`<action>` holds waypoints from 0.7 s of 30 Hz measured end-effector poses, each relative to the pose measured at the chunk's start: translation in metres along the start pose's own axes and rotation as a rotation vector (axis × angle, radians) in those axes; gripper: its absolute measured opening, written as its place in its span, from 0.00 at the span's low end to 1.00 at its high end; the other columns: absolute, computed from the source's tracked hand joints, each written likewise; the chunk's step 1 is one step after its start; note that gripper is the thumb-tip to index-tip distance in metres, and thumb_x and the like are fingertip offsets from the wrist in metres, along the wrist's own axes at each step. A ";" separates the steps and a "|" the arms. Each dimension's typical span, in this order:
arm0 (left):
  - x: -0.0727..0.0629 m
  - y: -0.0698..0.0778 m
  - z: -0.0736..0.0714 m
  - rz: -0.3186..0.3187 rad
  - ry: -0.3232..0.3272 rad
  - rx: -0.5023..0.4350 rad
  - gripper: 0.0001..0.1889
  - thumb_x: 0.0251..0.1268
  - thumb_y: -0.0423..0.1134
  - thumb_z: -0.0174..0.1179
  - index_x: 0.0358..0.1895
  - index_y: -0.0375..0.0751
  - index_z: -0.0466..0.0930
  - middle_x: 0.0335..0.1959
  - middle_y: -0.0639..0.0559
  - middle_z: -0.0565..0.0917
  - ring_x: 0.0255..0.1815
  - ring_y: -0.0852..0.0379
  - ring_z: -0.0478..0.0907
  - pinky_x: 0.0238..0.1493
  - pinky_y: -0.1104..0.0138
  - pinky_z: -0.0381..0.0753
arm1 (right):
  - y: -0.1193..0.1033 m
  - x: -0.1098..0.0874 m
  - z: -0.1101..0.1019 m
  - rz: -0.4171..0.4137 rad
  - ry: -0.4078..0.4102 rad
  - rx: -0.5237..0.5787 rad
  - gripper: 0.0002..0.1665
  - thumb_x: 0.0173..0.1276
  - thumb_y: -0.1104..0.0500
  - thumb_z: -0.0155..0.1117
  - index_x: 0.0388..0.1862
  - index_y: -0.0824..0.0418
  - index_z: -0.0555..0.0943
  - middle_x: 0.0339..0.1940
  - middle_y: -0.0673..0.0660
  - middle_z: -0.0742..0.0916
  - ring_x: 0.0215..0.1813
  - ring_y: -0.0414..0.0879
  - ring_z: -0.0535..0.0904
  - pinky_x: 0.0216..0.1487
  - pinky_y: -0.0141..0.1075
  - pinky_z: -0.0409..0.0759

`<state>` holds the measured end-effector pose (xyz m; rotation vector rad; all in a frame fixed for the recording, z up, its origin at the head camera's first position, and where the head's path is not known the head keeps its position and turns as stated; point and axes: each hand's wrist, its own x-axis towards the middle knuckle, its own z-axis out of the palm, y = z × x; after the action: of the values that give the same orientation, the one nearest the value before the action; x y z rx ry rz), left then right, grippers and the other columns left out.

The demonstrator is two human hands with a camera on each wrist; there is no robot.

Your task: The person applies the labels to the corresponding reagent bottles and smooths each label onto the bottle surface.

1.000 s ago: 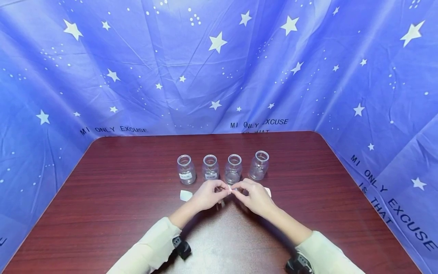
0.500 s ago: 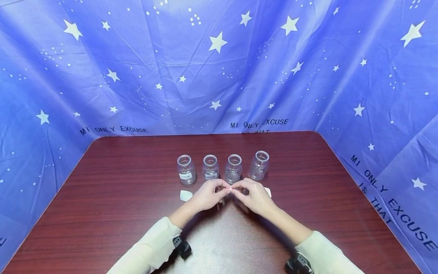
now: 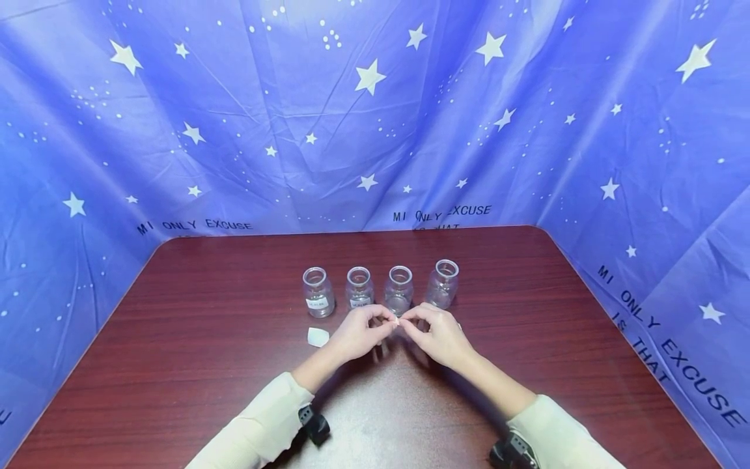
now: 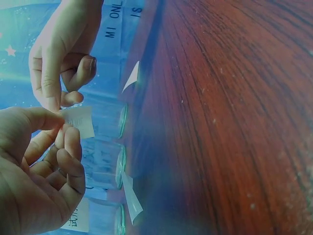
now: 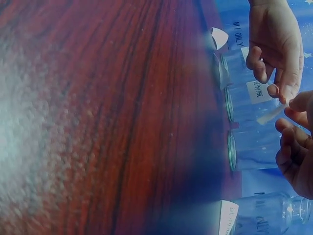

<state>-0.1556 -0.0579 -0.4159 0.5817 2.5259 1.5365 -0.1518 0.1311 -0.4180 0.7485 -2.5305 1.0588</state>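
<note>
At the middle of the table, both hands meet in front of a row of clear glass jars. My left hand (image 3: 357, 333) and my right hand (image 3: 438, 335) pinch a small white paper label (image 4: 80, 121) between thumb and fingertips. The label hangs as a thin square with faint print, and in the right wrist view the label (image 5: 269, 116) shows nearly edge-on. Nearest behind the fingertips stands an unlabelled jar (image 3: 400, 286). Two jars on the left, the outer jar (image 3: 316, 286) and the inner jar (image 3: 359, 283), carry white printed labels. An unlabelled jar (image 3: 443, 283) stands at the right end.
A curled white paper piece (image 3: 318, 337) lies left of the left forearm. In the right wrist view, a printed white paper (image 5: 228, 216) sits by the nearest jar. A blue star-patterned curtain (image 3: 375, 117) hangs behind the dark red wooden table (image 3: 205, 312).
The head view has shifted slightly. Both hands stay joined at the label with small fingertip movements. The white paper seen beside my right hand is now hidden behind it. The jars stay put.
</note>
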 end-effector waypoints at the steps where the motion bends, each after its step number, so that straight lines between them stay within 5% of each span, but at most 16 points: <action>1: 0.000 0.000 0.001 -0.003 0.003 -0.002 0.05 0.62 0.38 0.58 0.36 0.41 0.81 0.27 0.46 0.83 0.18 0.65 0.74 0.25 0.73 0.75 | 0.000 0.000 -0.001 0.001 0.000 0.002 0.02 0.59 0.60 0.66 0.31 0.53 0.84 0.24 0.43 0.80 0.25 0.31 0.69 0.24 0.25 0.70; 21: -0.008 -0.001 0.015 -0.106 0.009 0.158 0.03 0.55 0.37 0.55 0.28 0.44 0.76 0.19 0.60 0.75 0.16 0.67 0.68 0.20 0.74 0.67 | 0.007 0.006 -0.016 0.239 0.131 -0.044 0.04 0.57 0.60 0.61 0.25 0.52 0.81 0.18 0.44 0.78 0.22 0.34 0.69 0.24 0.27 0.67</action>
<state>-0.1443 -0.0490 -0.4243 0.4514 2.6551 1.3159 -0.1594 0.1445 -0.4081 0.3589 -2.5653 1.0826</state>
